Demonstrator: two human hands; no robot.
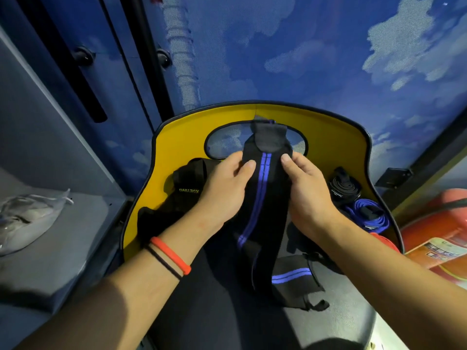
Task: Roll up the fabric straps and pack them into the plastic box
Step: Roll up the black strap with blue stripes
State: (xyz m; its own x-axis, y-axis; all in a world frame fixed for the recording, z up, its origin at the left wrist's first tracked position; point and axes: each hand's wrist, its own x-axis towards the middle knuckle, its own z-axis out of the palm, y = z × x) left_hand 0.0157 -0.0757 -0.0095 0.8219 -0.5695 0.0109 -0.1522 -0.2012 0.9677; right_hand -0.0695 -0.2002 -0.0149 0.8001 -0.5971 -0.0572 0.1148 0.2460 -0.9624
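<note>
I have both hands up on one black strap with twin blue stripes [262, 188]: my left hand [222, 188] pinches its left edge between thumb and fingers, my right hand [307, 190] is closed on the right edge, thumb on top. The strap's far end, with a grey tab, points away from me over the yellow chair [328, 137], while the long tail drops down across my lap and ends in a folded heap near my right forearm. No roll has started that I can see, so the first risk is a crooked start: if my two pinches are not level, the stripes will spiral and the coil will cone out. The hanging tail could also twist or snag on the heap below. A black strap lettered XUEYING [187, 183] lies just under my left hand, easy to drag along. At the chair's right side sit a rolled black strap [341, 185] and a blue strap [366, 213], loosely wound, which a careless elbow could undo. I cannot see the plastic box from here.
</note>
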